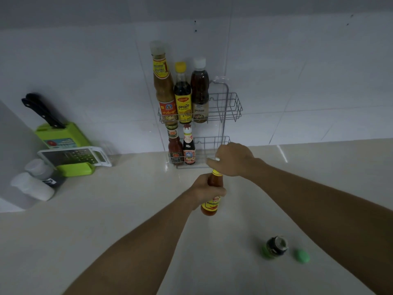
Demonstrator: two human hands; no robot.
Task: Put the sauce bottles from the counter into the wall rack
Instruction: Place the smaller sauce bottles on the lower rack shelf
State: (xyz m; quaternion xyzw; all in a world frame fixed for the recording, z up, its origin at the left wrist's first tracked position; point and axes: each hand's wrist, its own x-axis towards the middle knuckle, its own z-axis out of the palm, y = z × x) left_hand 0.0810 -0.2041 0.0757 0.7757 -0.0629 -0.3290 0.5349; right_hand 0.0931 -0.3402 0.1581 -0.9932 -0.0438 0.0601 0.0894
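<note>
Left hand grips the upright chili sauce bottle; right hand pinches a white cap above; wall rack just beyond.

Pale, glossy counter along a white tiled wall. Far left: two white-capped shakers just beside a green knife block, flat grater leaning across its base. Front right: small dark jar, loose green cap near it. Above, wire wall rack carrying three sauce bottles in the upper tier, two smaller bottles in the lower.
</note>
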